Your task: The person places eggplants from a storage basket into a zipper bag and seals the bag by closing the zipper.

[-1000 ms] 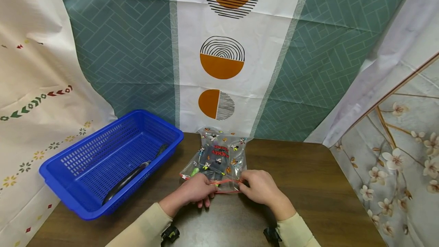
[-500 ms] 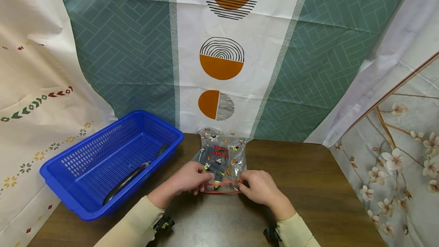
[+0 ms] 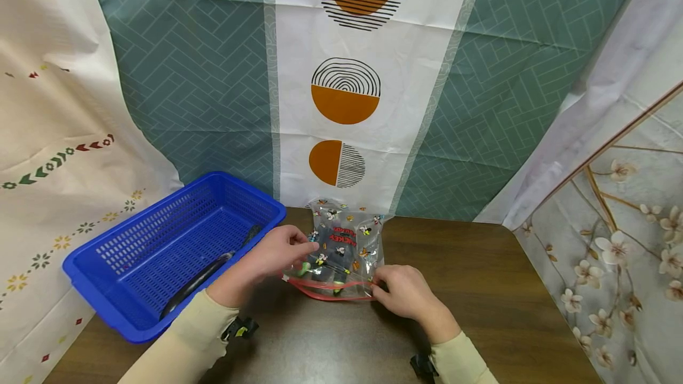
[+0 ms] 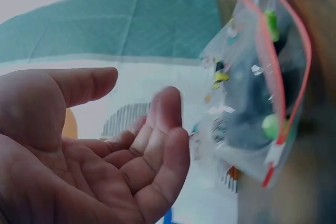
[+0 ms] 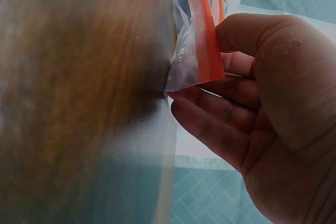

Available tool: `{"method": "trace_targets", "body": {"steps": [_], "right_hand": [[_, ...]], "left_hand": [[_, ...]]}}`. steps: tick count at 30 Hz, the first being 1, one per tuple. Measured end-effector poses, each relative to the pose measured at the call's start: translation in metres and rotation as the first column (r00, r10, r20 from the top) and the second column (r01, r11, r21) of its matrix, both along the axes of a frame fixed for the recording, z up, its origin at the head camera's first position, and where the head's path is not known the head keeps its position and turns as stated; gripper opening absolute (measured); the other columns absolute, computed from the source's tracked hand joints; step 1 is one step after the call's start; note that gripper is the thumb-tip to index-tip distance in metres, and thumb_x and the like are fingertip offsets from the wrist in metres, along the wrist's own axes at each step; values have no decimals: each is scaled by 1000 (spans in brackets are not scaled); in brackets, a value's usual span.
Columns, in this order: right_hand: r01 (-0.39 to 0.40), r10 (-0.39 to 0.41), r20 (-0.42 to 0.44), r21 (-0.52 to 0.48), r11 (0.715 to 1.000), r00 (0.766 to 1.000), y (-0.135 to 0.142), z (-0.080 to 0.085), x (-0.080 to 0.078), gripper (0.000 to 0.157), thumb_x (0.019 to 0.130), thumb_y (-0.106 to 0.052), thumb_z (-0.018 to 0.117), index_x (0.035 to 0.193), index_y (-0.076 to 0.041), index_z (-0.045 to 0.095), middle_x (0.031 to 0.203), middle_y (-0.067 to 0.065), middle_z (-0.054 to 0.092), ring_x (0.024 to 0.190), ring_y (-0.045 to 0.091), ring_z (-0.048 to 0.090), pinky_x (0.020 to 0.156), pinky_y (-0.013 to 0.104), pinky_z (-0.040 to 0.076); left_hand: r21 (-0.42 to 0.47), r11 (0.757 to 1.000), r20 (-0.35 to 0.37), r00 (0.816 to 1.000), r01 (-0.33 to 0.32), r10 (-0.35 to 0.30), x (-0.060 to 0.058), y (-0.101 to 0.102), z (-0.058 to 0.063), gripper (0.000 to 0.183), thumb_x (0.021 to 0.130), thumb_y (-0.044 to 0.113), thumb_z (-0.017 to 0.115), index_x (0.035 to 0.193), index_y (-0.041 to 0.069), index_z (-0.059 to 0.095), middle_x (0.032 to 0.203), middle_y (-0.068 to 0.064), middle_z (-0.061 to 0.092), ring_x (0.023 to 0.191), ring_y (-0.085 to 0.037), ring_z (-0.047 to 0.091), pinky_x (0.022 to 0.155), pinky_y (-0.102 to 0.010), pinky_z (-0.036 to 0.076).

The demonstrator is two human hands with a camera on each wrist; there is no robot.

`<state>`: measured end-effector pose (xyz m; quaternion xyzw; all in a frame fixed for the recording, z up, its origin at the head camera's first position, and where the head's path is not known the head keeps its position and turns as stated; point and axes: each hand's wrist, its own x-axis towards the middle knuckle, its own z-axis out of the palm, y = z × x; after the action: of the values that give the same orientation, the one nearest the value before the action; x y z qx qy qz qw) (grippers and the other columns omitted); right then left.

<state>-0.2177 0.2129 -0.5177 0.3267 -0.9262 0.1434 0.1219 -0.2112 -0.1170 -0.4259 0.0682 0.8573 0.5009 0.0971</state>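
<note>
A clear zip bag [image 3: 352,248] with cartoon prints and a red zip edge lies on the table, its mouth facing me and parted. Dark contents with bright green ends [image 4: 271,127] show through the plastic; their kind cannot be made out. My right hand [image 3: 408,292] pinches the right corner of the red edge between thumb and fingers, as the right wrist view also shows. My left hand [image 3: 274,253] is raised by the bag's left side. In the left wrist view its fingers [image 4: 170,161] are loosely bent, apart from the bag, with the white slider [image 4: 274,153] beyond them.
A blue plastic basket [image 3: 133,230] stands on the left of the brown table [image 3: 469,295], with a long dark eggplant-like item [image 3: 194,283] and a dark bumpy item [image 3: 251,234] inside. Patterned cloths [image 3: 213,76] hang behind and at both sides.
My left hand has let go of the bag's red edge and moved up and left. The bag's mouth now shows parted along the left. My right hand has kept its place.
</note>
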Motion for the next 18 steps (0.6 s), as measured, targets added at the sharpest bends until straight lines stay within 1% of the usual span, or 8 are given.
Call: {"method": "trace_targets", "body": {"steps": [2,4,6,9,12,14,18], "right_hand": [[3,-3,3,4,1000,1000,0,0,0,23,90,-18,84,78,-28,67,73,-18,58,64,2,53,57,31,45],[6,-6,6,6,1000,1000,0,0,0,23,90,-19,83,78,-28,67,73,-18,57,63,2,53,57,31,45],[7,-7,8,8,1000,1000,-1,0,0,23,90,-19,83,78,-28,66,73,-18,57,64,2,53,57,31,45],[7,-7,13,10,1000,1000,-1,0,0,23,90,-19,84,78,-28,67,73,-18,57,64,2,53,57,31,45],[7,-7,14,10,1000,1000,-1,0,0,23,91,-19,84,78,-28,67,73,-18,57,64,2,53,58,31,45],[8,-8,15,9,1000,1000,-1,0,0,23,91,-19,84,78,-28,67,73,-18,58,64,2,53,57,31,46],[11,-11,22,11,1000,1000,0,0,0,23,91,-20,84,79,-28,67,73,-18,58,64,3,53,58,31,46]], "left_hand": [[-15,1000,-15,1000,-11,11,-1,-4,5,33,106,31,77,115,0,70,92,-13,74,80,-31,77,64,-37,54],[-33,999,-37,999,-18,17,-1,-9,10,37,106,31,77,120,-2,68,95,-15,74,83,-30,76,71,-37,56],[-53,998,-54,998,-26,23,-2,-13,16,42,106,32,77,125,-4,66,99,-15,74,84,-27,74,73,-37,56],[-84,996,-76,997,-39,32,-3,-19,24,49,106,35,77,131,-6,65,102,-14,74,85,-21,71,73,-36,55],[-102,993,-88,995,-51,42,-4,-25,32,54,106,37,76,135,-6,63,102,-13,73,87,-22,70,74,-37,54],[-123,991,-96,994,-61,49,-5,-28,37,56,106,39,75,138,-6,63,103,-14,73,90,-25,69,76,-38,55],[-182,980,-120,991,-76,54,-7,-37,44,60,107,44,73,142,-4,63,116,-17,72,99,-30,68,83,-43,57]]}}
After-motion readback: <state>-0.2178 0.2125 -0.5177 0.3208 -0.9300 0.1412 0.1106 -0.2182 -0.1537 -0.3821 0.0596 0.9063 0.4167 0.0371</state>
